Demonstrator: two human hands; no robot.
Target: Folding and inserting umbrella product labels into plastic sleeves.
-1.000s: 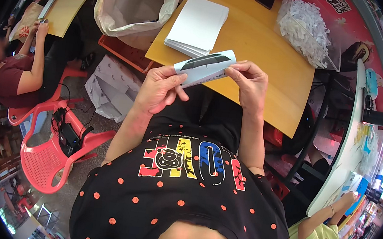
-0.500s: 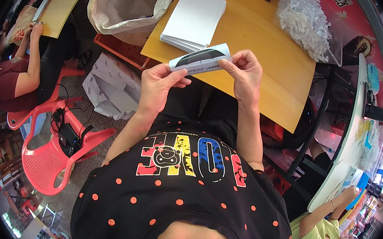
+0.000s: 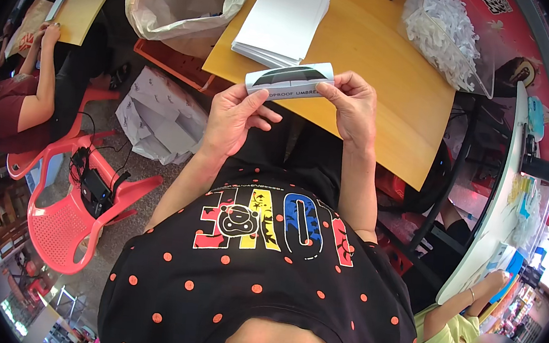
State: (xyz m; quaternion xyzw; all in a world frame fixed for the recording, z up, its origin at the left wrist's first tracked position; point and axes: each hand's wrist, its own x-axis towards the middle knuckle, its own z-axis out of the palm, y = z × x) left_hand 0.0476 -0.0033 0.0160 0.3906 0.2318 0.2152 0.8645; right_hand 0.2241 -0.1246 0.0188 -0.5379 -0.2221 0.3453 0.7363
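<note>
Between my two hands, above the near edge of the wooden table (image 3: 384, 126), is a curled sheet of printed card (image 3: 290, 82) with a dark umbrella picture on it. My left hand (image 3: 237, 112) pinches its left end between thumb and fingers. At the other end, my right hand (image 3: 353, 106) grips it, the thumb lying over the printed face. Just beyond the card sits a stack of white sheets (image 3: 282, 20) on the table.
A clear bin of white paper pieces (image 3: 442, 39) stands at the table's far right. Left of the table are a large white sack (image 3: 184, 11), an orange crate (image 3: 172, 62) and a red chair (image 3: 60, 230) holding black devices. People sit at both sides.
The card has turned slightly toward level, and its left end sits a little higher. My left hand has shifted slightly right along with it; both hands keep their hold.
</note>
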